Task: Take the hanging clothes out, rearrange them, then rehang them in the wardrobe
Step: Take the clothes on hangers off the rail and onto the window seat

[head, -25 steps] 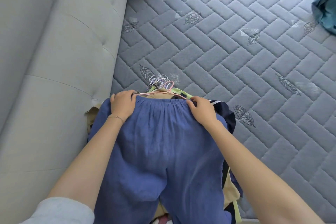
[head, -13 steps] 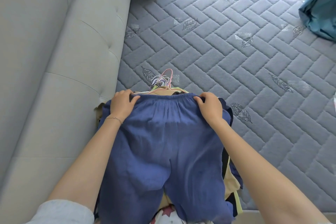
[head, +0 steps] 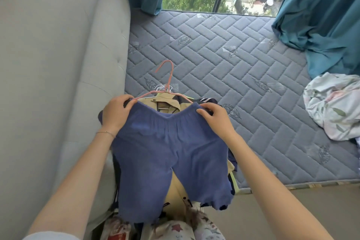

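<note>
A pair of blue trousers (head: 167,154) hangs by its waistband from a pink hanger (head: 169,82), lifted above a pile of clothes. My left hand (head: 116,112) grips the left end of the waistband and hanger. My right hand (head: 213,117) grips the right end. The waistband sags in the middle between my hands. Under the trousers lies a beige garment (head: 167,102) on another hanger, with dark and yellow-green clothes (head: 232,179) beneath. Several white hanger hooks (head: 162,88) poke out behind the pile.
The pile rests on a grey quilted mattress (head: 243,76). A grey padded headboard (head: 58,64) stands to the left. A crumpled floral sheet (head: 335,105) lies at the right edge. Teal curtains (head: 323,15) flank a window at the far end.
Both hands have raised the blue trousers with the pink hanger off the pile. The hanger's hook now stands clear and the beige garment below shows.
</note>
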